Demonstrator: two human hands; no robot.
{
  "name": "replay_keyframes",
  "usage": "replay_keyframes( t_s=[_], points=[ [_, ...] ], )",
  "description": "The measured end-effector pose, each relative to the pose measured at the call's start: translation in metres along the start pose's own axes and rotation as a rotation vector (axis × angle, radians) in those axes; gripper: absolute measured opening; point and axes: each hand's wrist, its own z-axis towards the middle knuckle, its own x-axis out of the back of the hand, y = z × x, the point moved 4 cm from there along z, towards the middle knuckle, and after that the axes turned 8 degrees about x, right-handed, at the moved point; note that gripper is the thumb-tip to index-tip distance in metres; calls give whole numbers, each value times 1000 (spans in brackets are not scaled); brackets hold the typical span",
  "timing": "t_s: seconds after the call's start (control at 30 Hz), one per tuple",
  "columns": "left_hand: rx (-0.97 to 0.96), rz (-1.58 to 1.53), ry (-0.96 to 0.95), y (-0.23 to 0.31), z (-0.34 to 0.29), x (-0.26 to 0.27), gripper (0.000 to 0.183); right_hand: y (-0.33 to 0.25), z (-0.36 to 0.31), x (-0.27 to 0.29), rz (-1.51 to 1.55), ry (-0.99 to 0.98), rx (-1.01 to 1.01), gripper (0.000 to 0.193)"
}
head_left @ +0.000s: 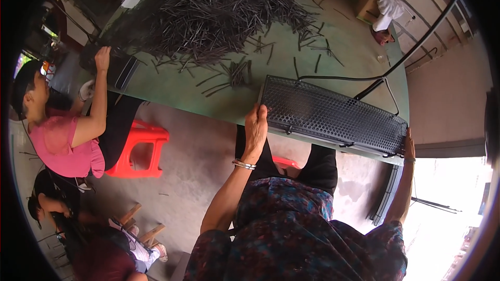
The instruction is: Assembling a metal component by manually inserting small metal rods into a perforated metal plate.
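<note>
My left hand is closed on the left end of a long black perforated metal rack, its fingers partly hidden behind the edge. At the other end my right hand grips the short side, with its fingertips mostly out of sight. The rack is tilted over the table's near edge, and its surface is covered in small round holes. Black bent tubing reaches from its far side up to the right. Small dark ties or clips hang along its near edge.
A heap of thin black strips covers much of the green table, and a small bunch lies nearer. A cardboard box with white gloves stands back right. At left a person in pink works beside a red stool.
</note>
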Motion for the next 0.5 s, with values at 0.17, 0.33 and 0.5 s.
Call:
replay_keyframes(
  t_s=[0.17,0.33,0.5],
  points=[
    [12,-73,22,-5,2,-6,43,-22,-20,4,-10,5,151,55],
    [47,-10,3,-13,8,7,48,-53,-15,-23,-223,-104,49,57],
    [-27,68,-76,0,5,2,56,-63,-26,-12,-547,173,191,42]
  ],
)
